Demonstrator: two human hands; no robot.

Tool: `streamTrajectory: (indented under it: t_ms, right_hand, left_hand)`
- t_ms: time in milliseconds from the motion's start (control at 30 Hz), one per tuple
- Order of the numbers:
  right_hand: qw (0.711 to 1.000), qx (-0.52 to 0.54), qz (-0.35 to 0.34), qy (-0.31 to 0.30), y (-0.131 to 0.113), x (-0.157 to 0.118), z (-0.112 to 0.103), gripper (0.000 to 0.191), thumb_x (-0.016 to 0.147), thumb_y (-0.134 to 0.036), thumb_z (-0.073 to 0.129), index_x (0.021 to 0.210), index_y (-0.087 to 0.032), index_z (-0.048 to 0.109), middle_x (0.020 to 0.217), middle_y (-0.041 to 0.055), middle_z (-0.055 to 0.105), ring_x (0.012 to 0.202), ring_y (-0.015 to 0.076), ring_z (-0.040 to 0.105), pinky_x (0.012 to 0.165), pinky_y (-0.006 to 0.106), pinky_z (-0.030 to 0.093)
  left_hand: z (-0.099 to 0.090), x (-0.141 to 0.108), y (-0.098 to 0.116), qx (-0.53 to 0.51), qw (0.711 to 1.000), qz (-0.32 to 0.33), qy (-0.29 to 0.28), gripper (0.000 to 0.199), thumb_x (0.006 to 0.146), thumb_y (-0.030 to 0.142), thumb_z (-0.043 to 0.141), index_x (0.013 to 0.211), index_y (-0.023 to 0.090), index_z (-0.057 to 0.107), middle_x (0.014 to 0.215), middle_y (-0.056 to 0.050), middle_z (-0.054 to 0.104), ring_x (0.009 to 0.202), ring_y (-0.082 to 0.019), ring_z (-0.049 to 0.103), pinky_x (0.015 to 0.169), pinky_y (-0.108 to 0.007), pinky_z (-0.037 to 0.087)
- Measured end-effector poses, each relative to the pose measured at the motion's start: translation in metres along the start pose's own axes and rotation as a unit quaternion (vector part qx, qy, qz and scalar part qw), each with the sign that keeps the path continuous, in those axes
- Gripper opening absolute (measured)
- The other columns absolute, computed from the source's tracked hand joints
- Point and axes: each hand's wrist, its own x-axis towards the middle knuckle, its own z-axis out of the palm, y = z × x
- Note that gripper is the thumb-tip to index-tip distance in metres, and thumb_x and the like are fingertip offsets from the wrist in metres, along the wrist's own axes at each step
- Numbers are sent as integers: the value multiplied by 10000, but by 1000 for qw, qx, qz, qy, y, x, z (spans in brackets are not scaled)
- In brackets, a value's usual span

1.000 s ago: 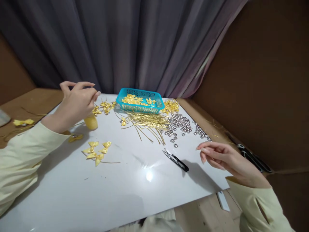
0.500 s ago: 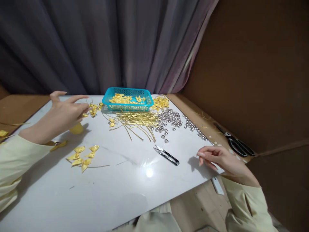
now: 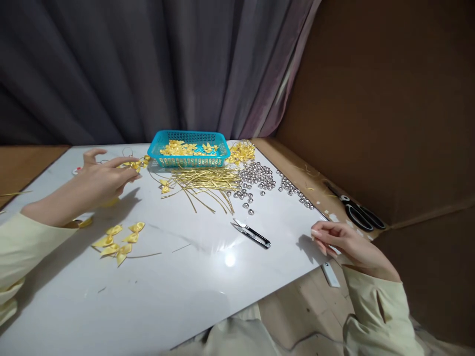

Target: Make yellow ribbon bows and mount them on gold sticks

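My left hand (image 3: 102,177) hovers over the left of the white table (image 3: 178,301), fingers apart and holding nothing, near some yellow bows (image 3: 139,164) behind it. Several yellow satin bows (image 3: 123,251) lie in a cluster below that hand. Over the table's right edge is my right hand (image 3: 339,237), its thumb and fingertips together; whatever may be between them is too small to make out. Black-handled thread snips (image 3: 254,235) rest between the hands. Gold wire ties (image 3: 206,179) are heaped mid-table beside silver beads (image 3: 258,177).
A blue basket (image 3: 190,162) with yellow bows stands at the back, a pile of yellow bows (image 3: 241,152) beside it. Black scissors (image 3: 359,212) lie on the brown surface at right. Behind hangs a grey curtain (image 3: 148,69).
The view has shifted slightly, moving the table items left in the picture. My left hand now covers less of the bows behind it. My right hand is a little farther from the snips.
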Motion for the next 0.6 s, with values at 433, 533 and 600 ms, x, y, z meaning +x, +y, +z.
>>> streamTrajectory:
  t_ms: [433,533,600]
  right_hand:
    - [990,96,-64,83,8,-1,-14,300,652,-450,756,586,-194,613,902,86,561,689,171,506,473,250,410]
    - [981,145,-64,108,10,-1,-16,252,639,-427,767,611,-222,622,970,77,584,777,201,527,527,269,453]
    - [971,188,-69,130,11,0,-14,225,620,-427,774,659,-246,647,1008,68,600,895,230,542,604,289,484]
  left_hand:
    - [-6,3,15,61,994,57,-70,310,846,142,312,755,187,606,1117,-151,665,974,-209,609,995,-519,166]
    - [-7,5,19,65,993,61,-81,314,828,128,307,752,201,603,1111,-136,671,1010,-209,598,1005,-527,159]
    - [-6,5,21,64,992,64,-87,315,818,115,306,748,202,600,1113,-145,671,1028,-215,593,1005,-535,160]
